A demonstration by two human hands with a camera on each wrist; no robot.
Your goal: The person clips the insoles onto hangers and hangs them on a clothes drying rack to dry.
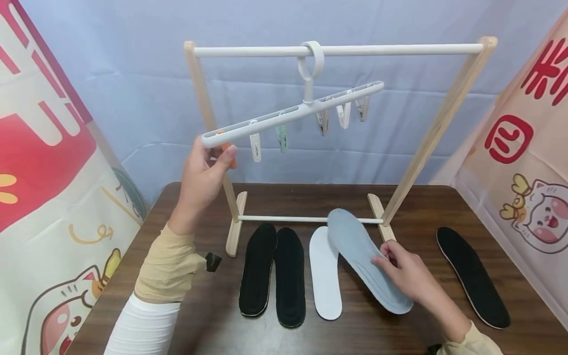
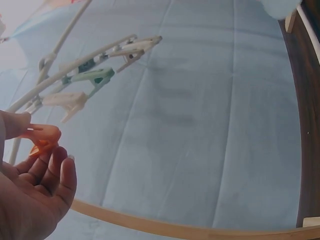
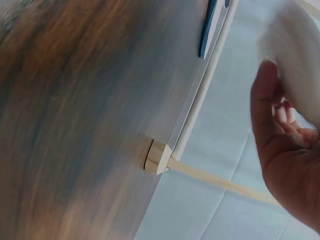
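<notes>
My left hand pinches an orange clip at the near left end of a white hanger bar. Along that bar hang several more clips, among them a green clip and a white clip. In my right hand is a light grey insole, gripped by its right edge and tilted above the table. Its lower part covers some of a white insole in the head view. The right wrist view shows the held insole blurred.
The hanger's hook loops over the top rail of a wooden rack on a brown table. Two black insoles lie left of the white one; another black insole lies far right. Printed cloths hang at both sides.
</notes>
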